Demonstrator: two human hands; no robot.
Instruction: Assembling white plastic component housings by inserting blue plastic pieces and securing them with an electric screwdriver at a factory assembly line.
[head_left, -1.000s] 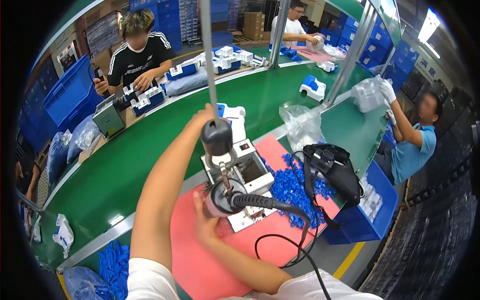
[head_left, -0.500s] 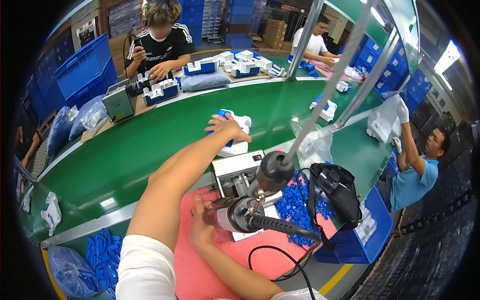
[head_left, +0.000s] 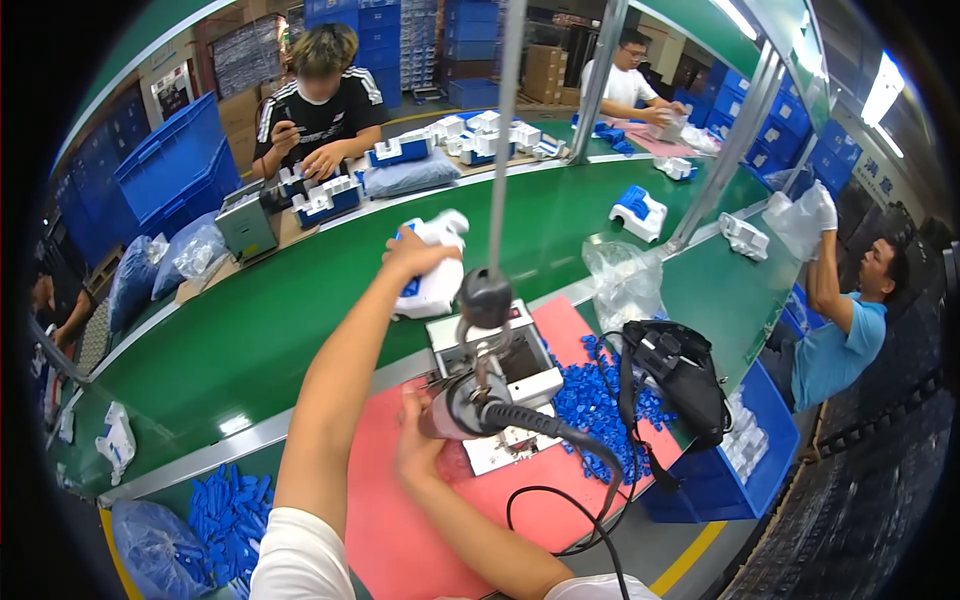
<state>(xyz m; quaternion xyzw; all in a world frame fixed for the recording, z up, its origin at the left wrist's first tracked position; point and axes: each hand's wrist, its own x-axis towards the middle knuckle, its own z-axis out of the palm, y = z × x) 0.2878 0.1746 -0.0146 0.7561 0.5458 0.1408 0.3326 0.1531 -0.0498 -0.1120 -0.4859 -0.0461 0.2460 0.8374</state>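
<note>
Over the green belt (head_left: 270,330), my left hand (head_left: 413,255) grips a white and blue plastic housing (head_left: 441,280), which is tilted, its upper end blurred. My right hand (head_left: 414,440) is closed round a corded electric screwdriver (head_left: 465,405) that hangs from a thin rod above the red mat (head_left: 385,520); its fingers are partly hidden behind the tool. Just beyond the screwdriver sits a small white metal machine (head_left: 535,365), partly covered by it. Small blue plastic parts (head_left: 605,405) are heaped to its right.
A black bag (head_left: 675,375) and the screwdriver's black cable (head_left: 590,455) lie at the right. Clear plastic bags (head_left: 625,280) rest beyond the mat. Another housing (head_left: 638,213) stands on the belt. Co-workers sit across the belt; one at right holds up a bag (head_left: 795,220). Longer blue parts (head_left: 225,515) lie lower left.
My left hand has drawn the housing a little to the left and tilted it. The screwdriver's hanging joint has swung left. Another white housing now shows at the right, near the co-worker with the bag.
</note>
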